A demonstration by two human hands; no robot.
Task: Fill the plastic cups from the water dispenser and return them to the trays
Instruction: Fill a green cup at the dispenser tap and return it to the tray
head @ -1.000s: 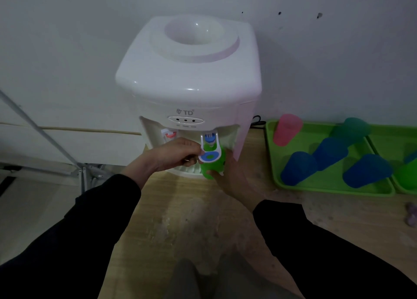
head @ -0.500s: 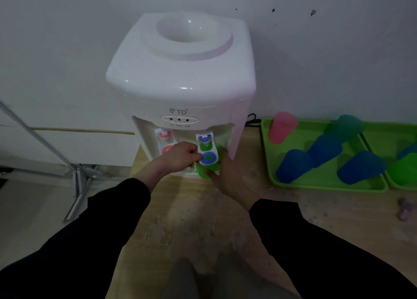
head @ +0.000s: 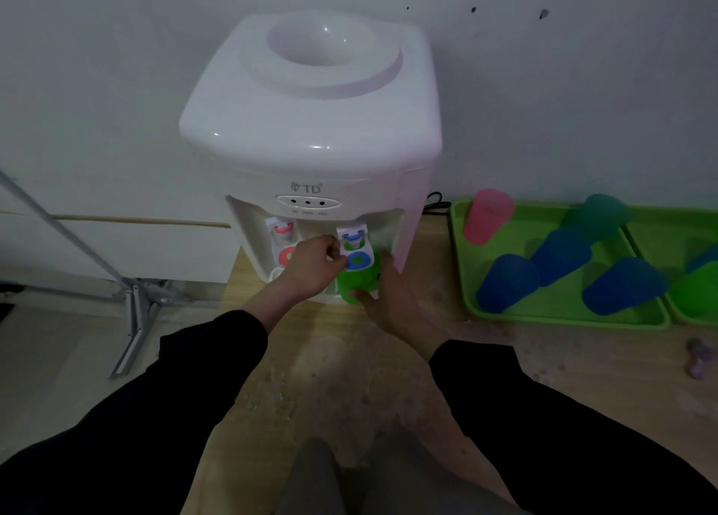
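Note:
A white water dispenser (head: 311, 126) stands on the wooden table against the wall. My right hand (head: 392, 301) grips a green plastic cup (head: 355, 281) and holds it upright under the blue tap lever (head: 358, 254). My left hand (head: 312, 267) has curled fingers pinching the left edge of that blue lever. The red tap (head: 283, 234) sits to the left, untouched. Whether water flows is hidden by the lever.
A green tray (head: 563, 316) to the right holds a pink cup (head: 487, 215), a teal cup (head: 604, 211) and three blue cups. A second green tray (head: 684, 316) with a green cup (head: 697, 289) lies at the far right. A metal stand (head: 136, 301) is on the left.
The view has shifted slightly, with the dispenser now lower and more central. Both hands stay at the blue tap, the cup still held beneath it.

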